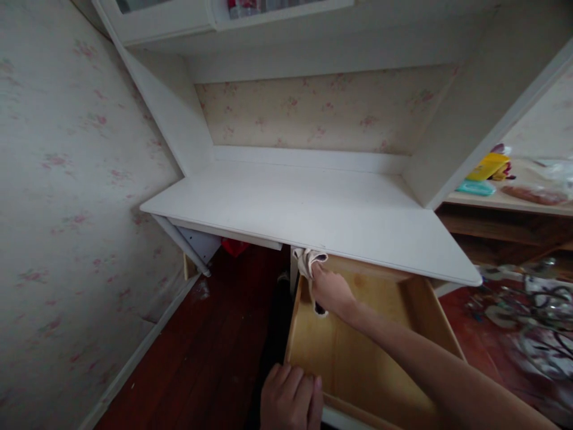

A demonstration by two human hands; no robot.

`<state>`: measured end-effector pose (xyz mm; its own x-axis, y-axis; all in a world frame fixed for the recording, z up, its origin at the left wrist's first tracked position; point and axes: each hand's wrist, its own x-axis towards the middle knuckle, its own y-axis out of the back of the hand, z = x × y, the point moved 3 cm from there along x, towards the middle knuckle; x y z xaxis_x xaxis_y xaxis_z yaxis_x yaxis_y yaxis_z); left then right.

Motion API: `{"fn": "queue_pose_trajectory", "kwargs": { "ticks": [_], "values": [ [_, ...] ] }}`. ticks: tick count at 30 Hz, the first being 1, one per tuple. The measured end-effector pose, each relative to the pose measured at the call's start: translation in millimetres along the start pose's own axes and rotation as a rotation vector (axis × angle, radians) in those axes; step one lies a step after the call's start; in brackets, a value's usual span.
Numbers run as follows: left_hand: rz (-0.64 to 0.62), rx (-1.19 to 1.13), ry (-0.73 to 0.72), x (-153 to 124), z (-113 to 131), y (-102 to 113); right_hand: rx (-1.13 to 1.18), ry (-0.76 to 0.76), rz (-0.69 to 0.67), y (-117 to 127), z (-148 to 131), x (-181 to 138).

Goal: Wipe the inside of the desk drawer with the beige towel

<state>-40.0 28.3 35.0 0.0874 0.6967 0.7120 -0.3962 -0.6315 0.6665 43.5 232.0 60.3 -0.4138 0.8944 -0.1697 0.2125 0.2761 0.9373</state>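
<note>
A wooden drawer (358,358) is pulled out from under the white desk (295,191), and its inside shows bare wood. My right hand (332,291) reaches over it, closed on a pale cloth (307,261) with dark patches. The cloth is bunched at the drawer's back left corner, just beneath the desktop's front edge, and one end hangs down into the drawer. At the drawer's near left corner, my left hand (290,398) is closed over the rim; its thumb side is only partly visible.
A floral-papered wall (76,197) runs along the left. Above the desk hangs a white hutch (286,60). On the right stand a wooden shelf (496,224) with a yellow item (490,167) and a tangle of metal and glass parts (537,310) on the red floor (192,358).
</note>
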Motion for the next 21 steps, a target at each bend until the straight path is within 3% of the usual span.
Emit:
{"fn": "queue_pose_trajectory", "kwargs": {
  "ticks": [3,6,10,14,17,21],
  "values": [
    [0.023,-0.029,0.012,-2,-1,4,-0.126,0.199,0.098,2,-19,-10],
    [0.006,-0.060,0.039,-5,-2,12,-0.152,0.254,0.154,-7,-24,3],
    [0.013,-0.068,0.033,-19,-7,28,-0.104,0.247,0.065,-21,-18,27],
    [0.045,0.008,0.018,-40,-11,43,-0.034,0.303,0.007,-17,-13,30],
    [0.010,0.101,-0.003,-54,-10,45,-0.013,0.374,-0.073,-12,-15,15],
    [-0.001,0.184,-0.074,-62,-9,42,0.026,0.587,-0.232,-8,-28,-35]
  ]
}}
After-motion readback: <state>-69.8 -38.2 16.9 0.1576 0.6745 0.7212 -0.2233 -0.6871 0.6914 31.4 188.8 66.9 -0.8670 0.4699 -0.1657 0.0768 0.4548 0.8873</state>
